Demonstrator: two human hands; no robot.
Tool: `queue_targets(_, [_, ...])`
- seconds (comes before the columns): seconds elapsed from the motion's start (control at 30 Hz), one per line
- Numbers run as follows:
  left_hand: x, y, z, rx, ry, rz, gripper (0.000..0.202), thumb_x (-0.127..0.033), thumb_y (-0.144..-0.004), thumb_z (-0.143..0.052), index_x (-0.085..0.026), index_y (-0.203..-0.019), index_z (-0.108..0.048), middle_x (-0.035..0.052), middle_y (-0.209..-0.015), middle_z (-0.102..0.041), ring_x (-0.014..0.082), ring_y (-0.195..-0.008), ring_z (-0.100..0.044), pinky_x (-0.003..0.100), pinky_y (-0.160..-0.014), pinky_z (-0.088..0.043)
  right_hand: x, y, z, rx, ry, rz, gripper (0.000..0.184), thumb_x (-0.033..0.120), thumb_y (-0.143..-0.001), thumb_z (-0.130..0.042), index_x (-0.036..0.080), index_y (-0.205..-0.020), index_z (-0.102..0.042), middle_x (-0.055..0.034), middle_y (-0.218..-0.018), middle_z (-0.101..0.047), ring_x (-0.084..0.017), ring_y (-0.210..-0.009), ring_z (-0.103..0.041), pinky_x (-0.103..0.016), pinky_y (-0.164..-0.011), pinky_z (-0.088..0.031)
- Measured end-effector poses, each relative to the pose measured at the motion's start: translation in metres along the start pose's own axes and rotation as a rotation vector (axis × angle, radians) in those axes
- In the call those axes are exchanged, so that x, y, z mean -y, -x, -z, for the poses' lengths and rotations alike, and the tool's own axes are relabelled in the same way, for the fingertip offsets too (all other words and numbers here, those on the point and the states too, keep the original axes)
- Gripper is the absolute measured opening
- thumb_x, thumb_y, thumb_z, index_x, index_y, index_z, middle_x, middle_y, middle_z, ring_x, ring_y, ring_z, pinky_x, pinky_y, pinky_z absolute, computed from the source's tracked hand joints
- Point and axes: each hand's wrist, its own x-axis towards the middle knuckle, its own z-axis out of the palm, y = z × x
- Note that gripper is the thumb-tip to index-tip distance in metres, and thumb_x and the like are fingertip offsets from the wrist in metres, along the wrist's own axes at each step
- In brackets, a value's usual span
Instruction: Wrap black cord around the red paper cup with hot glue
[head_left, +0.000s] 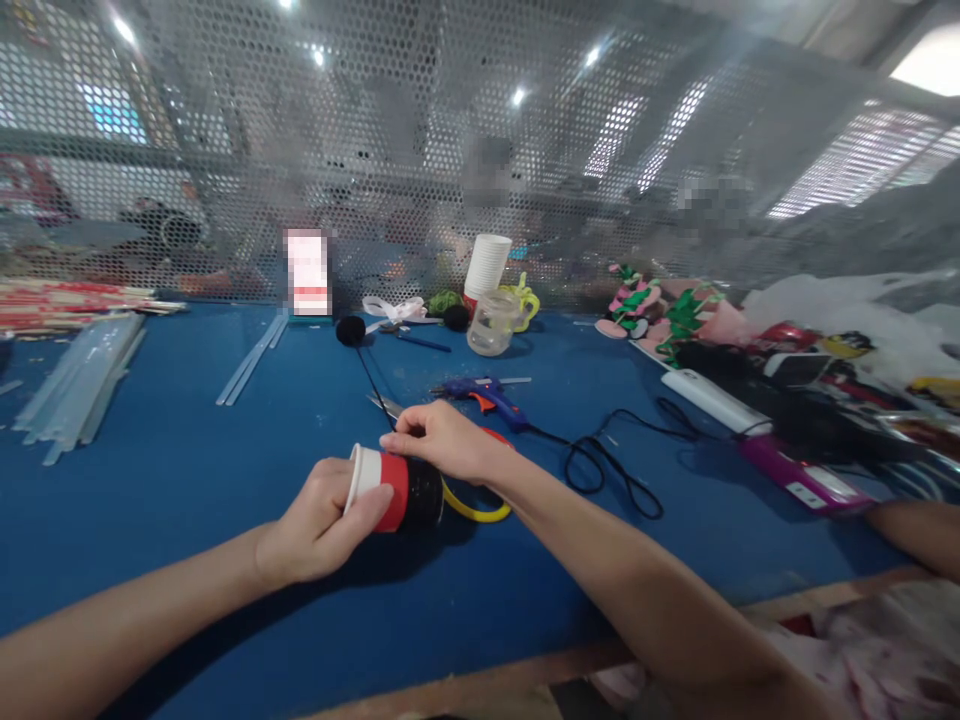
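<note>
A paper cup [394, 491] lies on its side just above the blue table [187, 470]; it is white at the rim, red in the middle and wrapped in black at the far end. My left hand [319, 525] grips it at the rim end. My right hand [442, 438] rests on top of the cup, fingers pinched together against the red and black part. What the fingertips pinch is too small to make out. A yellow ring [480, 510] and scissors with a red handle [382, 404] lie right behind the cup.
A blue glue gun [484, 393] with a black cord [600, 465] lies behind my hands. Clear glue sticks [79, 385] are at the left. A stack of paper cups [486, 265], a plastic jar [491, 323], black pompoms [350, 330] and flower crafts [652, 305] line the mesh screen. Another person's arm [919, 535] enters at the right.
</note>
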Motion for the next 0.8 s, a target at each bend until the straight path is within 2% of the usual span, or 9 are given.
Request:
queue_targets(0.17, [0.001, -0.001, 0.0, 0.008, 0.004, -0.005, 0.029, -0.007, -0.074, -0.036, -0.016, -0.047, -0.031, -0.0062, -0.043, -0.029, 0.0048, -0.04, -0.026, 0.02, -0.042, -0.023, 0.0, 0.001, 0.0, 0.029, 0.035, -0.027, 0.031, 0.041, -0.067, -0.051, 0.015, -0.052, -0.043, 0.0059, -0.047, -0.035, -0.006, -0.045, -0.028, -0.019, -0.042, -0.023])
queue_targets(0.37, [0.0, -0.001, 0.0, 0.014, -0.035, -0.032, 0.028, -0.009, -0.074, -0.035, -0.016, -0.047, -0.031, -0.006, -0.043, -0.029, 0.0058, -0.041, -0.026, 0.021, -0.043, -0.024, 0.0, 0.0, -0.002, 0.041, 0.056, -0.015, 0.031, 0.041, -0.068, -0.051, 0.014, -0.053, -0.047, 0.0047, -0.048, -0.039, -0.006, -0.046, -0.033, -0.019, -0.044, -0.027])
queue_targets(0.43, [0.0, -0.001, 0.001, 0.015, -0.069, 0.005, 0.028, -0.01, -0.075, -0.035, -0.016, -0.047, -0.031, -0.0057, -0.044, -0.029, 0.0059, -0.042, -0.026, 0.021, -0.043, -0.024, 0.002, 0.0, 0.0, 0.002, 0.037, -0.014, 0.034, 0.042, -0.073, -0.044, 0.012, -0.06, -0.053, 0.0015, -0.055, -0.048, -0.007, -0.051, -0.04, -0.02, -0.049, -0.032])
queue_targets(0.53, [0.001, -0.002, 0.004, 0.016, -0.118, 0.068, 0.028, -0.013, -0.076, -0.033, -0.016, -0.049, -0.033, -0.0045, -0.047, -0.032, 0.0063, -0.044, -0.029, 0.02, -0.044, -0.026, 0.005, 0.004, 0.01, -0.052, -0.072, -0.115, 0.046, 0.049, -0.078, -0.03, 0.011, -0.081, -0.056, -0.0062, -0.077, -0.057, -0.01, -0.063, -0.049, -0.023, -0.057, -0.039])
queue_targets(0.6, [0.003, -0.002, 0.006, 0.025, -0.147, 0.098, 0.026, -0.015, -0.077, -0.033, -0.015, -0.051, -0.037, -0.0032, -0.05, -0.035, 0.0069, -0.046, -0.031, 0.02, -0.045, -0.027, 0.006, 0.01, 0.018, 0.005, -0.158, -0.177, 0.052, 0.054, -0.076, -0.027, 0.012, -0.093, -0.053, -0.0085, -0.086, -0.057, -0.012, -0.067, -0.052, -0.025, -0.057, -0.042])
queue_targets(0.67, [0.006, -0.003, 0.008, 0.048, -0.16, 0.146, 0.024, -0.018, -0.077, -0.034, -0.015, -0.054, -0.042, -0.0019, -0.053, -0.039, 0.0077, -0.048, -0.034, 0.02, -0.047, -0.029, 0.005, 0.017, 0.024, 0.133, -0.207, -0.151, 0.05, 0.053, -0.074, -0.034, 0.014, -0.102, -0.049, -0.0075, -0.089, -0.056, -0.013, -0.072, -0.053, -0.026, -0.06, -0.044])
queue_targets(0.73, [0.008, -0.003, 0.009, 0.073, -0.133, 0.194, 0.024, -0.021, -0.077, -0.035, -0.014, -0.057, -0.047, -0.0009, -0.055, -0.042, 0.0083, -0.05, -0.036, 0.02, -0.049, -0.03, 0.002, 0.024, 0.025, 0.228, -0.259, -0.088, 0.046, 0.046, -0.072, -0.045, 0.017, -0.108, -0.044, -0.0057, -0.091, -0.055, -0.014, -0.077, -0.053, -0.027, -0.063, -0.044])
queue_targets(0.8, [0.009, -0.005, 0.01, 0.085, -0.043, 0.273, 0.025, -0.026, -0.076, -0.038, -0.013, -0.058, -0.05, -0.0006, -0.055, -0.045, 0.0086, -0.051, -0.037, 0.021, -0.05, -0.031, -0.004, 0.028, 0.021, 0.211, -0.306, -0.027, 0.047, 0.038, -0.069, -0.054, 0.017, -0.109, -0.041, -0.0047, -0.092, -0.054, -0.014, -0.082, -0.052, -0.027, -0.069, -0.044])
